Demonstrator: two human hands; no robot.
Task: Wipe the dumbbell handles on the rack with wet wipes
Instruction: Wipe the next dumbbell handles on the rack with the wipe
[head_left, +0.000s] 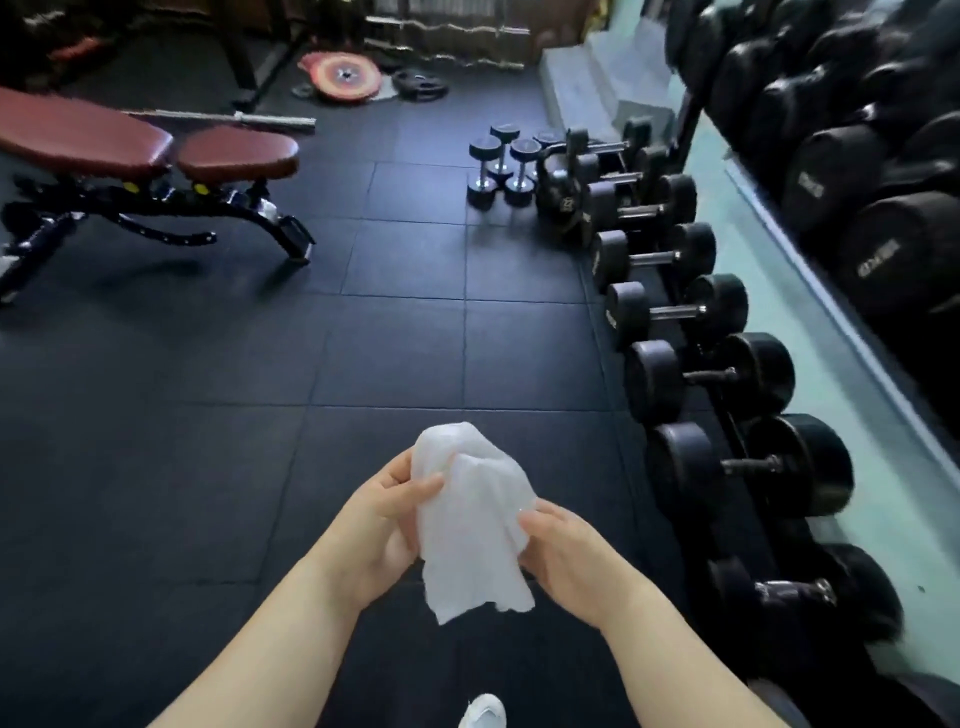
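Observation:
A white wet wipe (470, 525) hangs crumpled between both my hands above the floor, low in the middle of the view. My left hand (387, 519) pinches its upper left part with thumb and fingers. My right hand (566, 551) grips its right edge. A row of black dumbbells (722, 379) with metal handles lies on the low rack (727, 421) along the right, apart from my hands. The nearest dumbbell handle (795, 592) is at the lower right. Larger dumbbells (883, 249) fill the upper tier at the far right.
A red padded bench (150, 150) stands at the upper left with a barbell (234, 117) behind it. Small dumbbells (506, 166) and a kettlebell (558, 195) stand on the black rubber floor (260, 415) ahead. Weight plates (345, 75) lie at the back. My white shoe (483, 712) shows below.

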